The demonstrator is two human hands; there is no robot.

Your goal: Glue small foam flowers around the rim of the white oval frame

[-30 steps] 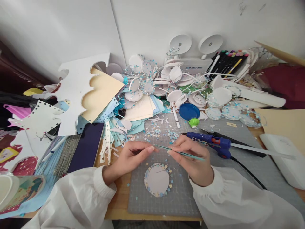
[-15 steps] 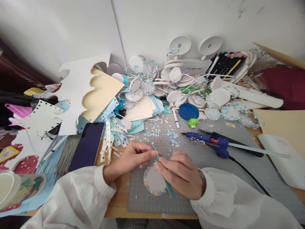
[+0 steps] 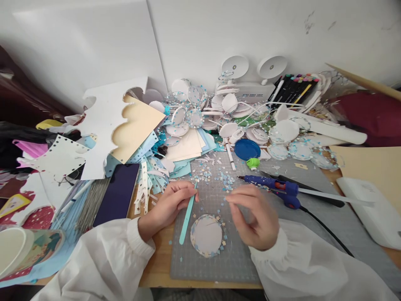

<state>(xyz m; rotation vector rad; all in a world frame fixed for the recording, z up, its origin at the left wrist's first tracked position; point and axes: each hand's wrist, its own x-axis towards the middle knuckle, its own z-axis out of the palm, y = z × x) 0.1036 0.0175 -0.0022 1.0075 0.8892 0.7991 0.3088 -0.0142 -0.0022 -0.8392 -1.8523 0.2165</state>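
Observation:
My left hand (image 3: 173,202) is closed round the upper part of a slim turquoise stick (image 3: 187,221). Its rounded lower end points down toward the cutting mat (image 3: 238,267). On the mat between my hands lies a white disc (image 3: 206,235) with small blue and cream stars round its rim. My right hand (image 3: 255,217) hovers right of the disc, thumb and fingertips brought together; whatever may be pinched there is too small to make out. Loose paper stars (image 3: 226,179) are scattered on the mat beyond my hands.
A blue glue gun (image 3: 272,184) lies at right, its black cord trailing forward. Behind stand a blue lid (image 3: 247,149), a green cap (image 3: 252,163) and a heap of white discs (image 3: 230,103). At left are a phone (image 3: 116,194), paper sheets and a tub (image 3: 19,251).
My hands have moved apart. The turquoise stick has gone left with my left hand, and my right hand has let go of it and shifted right. The disc is now uncovered.

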